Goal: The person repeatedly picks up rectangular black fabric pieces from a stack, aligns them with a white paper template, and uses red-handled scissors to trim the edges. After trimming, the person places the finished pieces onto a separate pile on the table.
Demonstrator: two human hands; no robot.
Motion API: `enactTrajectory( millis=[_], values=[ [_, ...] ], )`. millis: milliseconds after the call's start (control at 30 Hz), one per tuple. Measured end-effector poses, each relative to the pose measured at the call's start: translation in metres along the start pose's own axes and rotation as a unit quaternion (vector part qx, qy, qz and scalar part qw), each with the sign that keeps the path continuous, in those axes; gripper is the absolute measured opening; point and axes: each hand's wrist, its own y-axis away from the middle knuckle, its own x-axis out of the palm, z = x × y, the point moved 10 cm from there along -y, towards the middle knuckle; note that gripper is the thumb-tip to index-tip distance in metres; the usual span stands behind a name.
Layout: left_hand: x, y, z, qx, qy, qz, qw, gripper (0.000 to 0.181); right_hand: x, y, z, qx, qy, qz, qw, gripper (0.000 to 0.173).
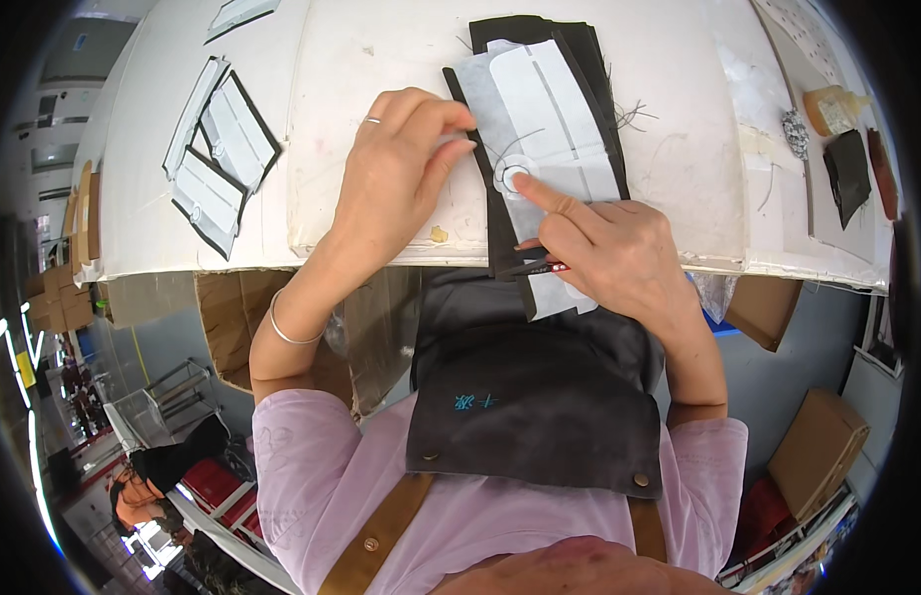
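Note:
A stitched panel of black fabric with white backing (590,175) lies over a stack of black pieces (535,28), its near end hanging past the table edge. My right hand (613,245) rests on it, index fingertip touching a white ring-shaped patch (514,178). Tucked in that hand is a small pair of black scissors or thread snips (531,269) with a red part; the palm hides the rest. My left hand (390,163) hovers at the panel's left edge, thumb and forefinger slightly apart. A loose dark thread (524,138) curves across the panel near the ring.
Similar panels (211,195) lie at the left of the white table (371,216). Thread ends (635,114) stick out right of the stack. A bottle (832,110), a crumpled foil-like ball (795,134) and a black piece (847,178) sit at the right. Cardboard boxes (241,320) stand below.

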Motion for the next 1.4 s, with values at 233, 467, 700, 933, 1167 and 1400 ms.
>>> enactTrajectory(
  millis=[233, 467, 700, 933, 1167, 1400],
  values=[
    [0.019, -0.010, -0.031, 0.103, -0.058, 0.092, 0.989, 0.011, 0.000, 0.000, -0.001, 0.001, 0.005, -0.007, 1.000, 0.025],
    [0.032, -0.014, 0.000, 0.006, 0.105, 0.155, 0.982, 0.010, 0.000, 0.001, -0.003, 0.002, -0.005, -0.016, 1.000, 0.025],
    [0.027, -0.013, -0.014, 0.047, 0.080, 0.136, 0.986, 0.009, 0.000, 0.001, -0.004, 0.006, -0.009, -0.019, 1.000, 0.026],
    [0.033, -0.012, 0.004, -0.043, 0.143, 0.136, 0.979, 0.008, -0.001, 0.001, -0.004, 0.007, -0.014, -0.024, 1.000, 0.027],
    [0.030, -0.011, -0.015, 0.066, 0.032, 0.125, 0.989, 0.007, 0.000, 0.001, -0.005, 0.009, -0.015, -0.020, 1.000, 0.027],
    [0.031, -0.011, -0.006, 0.014, 0.094, 0.128, 0.987, 0.005, 0.000, 0.001, -0.005, 0.010, -0.023, -0.020, 0.999, 0.029]
  ],
)
